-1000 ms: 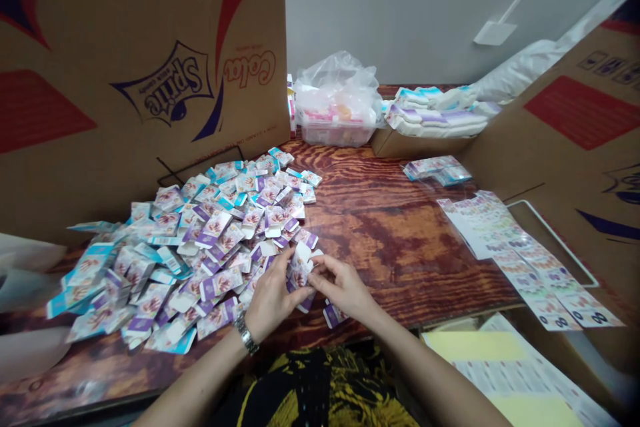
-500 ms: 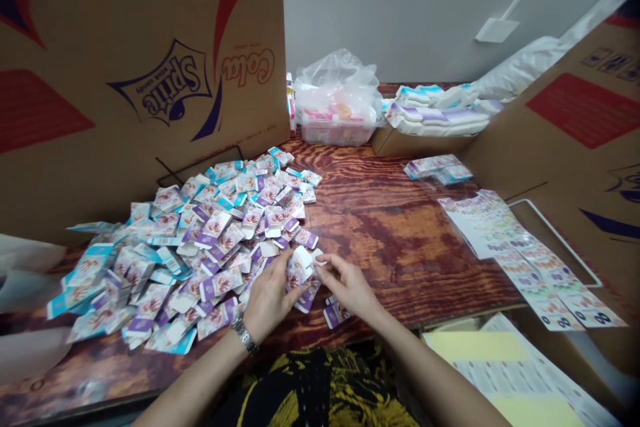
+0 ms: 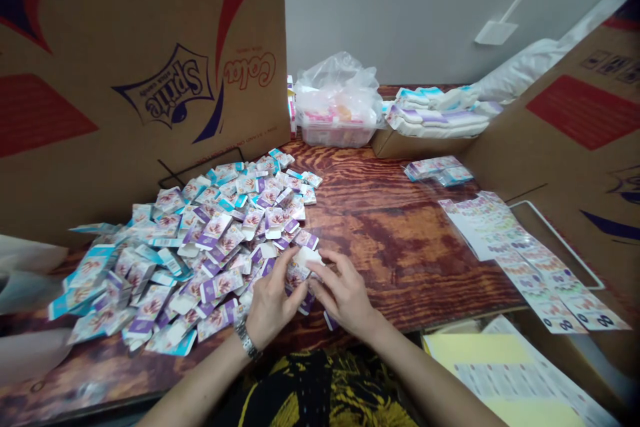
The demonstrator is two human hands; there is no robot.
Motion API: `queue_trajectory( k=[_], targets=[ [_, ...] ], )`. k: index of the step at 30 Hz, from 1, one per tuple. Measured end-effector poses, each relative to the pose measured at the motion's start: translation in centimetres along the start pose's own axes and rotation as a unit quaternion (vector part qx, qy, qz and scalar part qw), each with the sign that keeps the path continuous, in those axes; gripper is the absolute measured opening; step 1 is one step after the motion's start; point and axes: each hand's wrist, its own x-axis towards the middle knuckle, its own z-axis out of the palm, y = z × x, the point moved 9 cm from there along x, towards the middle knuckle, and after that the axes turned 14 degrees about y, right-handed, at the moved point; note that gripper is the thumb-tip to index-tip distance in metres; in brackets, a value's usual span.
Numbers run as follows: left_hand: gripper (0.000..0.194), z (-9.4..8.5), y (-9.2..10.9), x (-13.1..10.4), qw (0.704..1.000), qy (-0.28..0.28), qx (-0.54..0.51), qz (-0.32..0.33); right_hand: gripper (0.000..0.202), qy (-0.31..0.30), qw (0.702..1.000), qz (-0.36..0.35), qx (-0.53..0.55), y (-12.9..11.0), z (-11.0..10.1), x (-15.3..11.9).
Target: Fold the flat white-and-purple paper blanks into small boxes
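Small carton (image 3: 298, 271) held; left hand (image 3: 273, 300), right hand (image 3: 346, 295) curled inward.

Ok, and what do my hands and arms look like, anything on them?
Your left hand and right hand are ungloved. Your left wrist wears a silver, metal-looking linked band; whether it's a watch isn't clear. Your right wrist has nothing on it. No sleeves show on either forearm.

White boxes (image 3: 221, 285) banded purple or blue, streaked reddish-brown tabletop (image 3: 395, 220), grey wall (image 3: 380, 7)
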Motion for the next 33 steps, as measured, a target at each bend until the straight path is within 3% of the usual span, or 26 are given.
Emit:
queue_trajectory(
  k=[4, 8, 11, 13, 15, 18, 20, 23, 27, 30, 33],
  targets=[
    [0.036, -0.2, 1.2, 0.1, 0.998, 0.008, -0.009, 0.054, 0.020, -0.052, 0.986, 0.116, 0.106, 0.9, 1.0, 0.2],
    [0.033, 0.3, 2.1, -0.2, 0.994, -0.013, 0.007, 0.112, 0.028, -0.014, 0.924, 0.293, 0.245, 3.2, 1.3, 0.3],
    [0.046, 0.3, 2.2, -0.3, 0.991, 0.001, 0.033, 0.128, 0.025, -0.035, 0.896, 0.339, 0.285, 3.7, 2.3, 0.3],
    [0.056, 0.2, 2.1, -0.3, 0.991, 0.014, 0.048, 0.125, 0.022, -0.056, 0.902, 0.334, 0.269, 3.5, 2.6, 0.5],
    [0.062, 0.4, 2.1, -0.4, 0.990, 0.013, 0.058, 0.126, 0.018, -0.047, 0.928, 0.302, 0.212, 3.2, 2.1, 1.0],
    [0.065, 0.6, 2.3, -0.5, 0.988, 0.005, 0.072, 0.139, 0.017, -0.016, 0.972, 0.209, 0.109, 1.8, 0.8, 1.9],
    [0.067, 0.7, 2.4, -0.5, 0.985, 0.005, 0.082, 0.149, 0.023, -0.007, 0.986, 0.151, 0.077, 0.5, 0.5, 2.1],
    [0.069, 0.8, 2.4, -0.5, 0.984, 0.006, 0.086, 0.155, 0.030, -0.008, 0.992, 0.104, 0.068, -0.8, 0.7, 1.8],
    [0.068, 1.0, 2.2, -0.7, 0.987, 0.004, 0.076, 0.144, 0.035, -0.042, 0.991, 0.097, 0.076, -1.3, 1.7, 1.2],
    [0.067, 0.5, 1.7, -0.3, 0.987, -0.013, 0.084, 0.138, 0.033, -0.100, 0.982, 0.116, 0.110, -0.3, 1.8, 1.0],
    [0.066, -2.2, -0.1, 1.7, 0.978, 0.010, 0.157, 0.133, 0.038, -0.180, 0.970, 0.132, 0.091, 2.6, 0.8, 0.2]
  ],
)
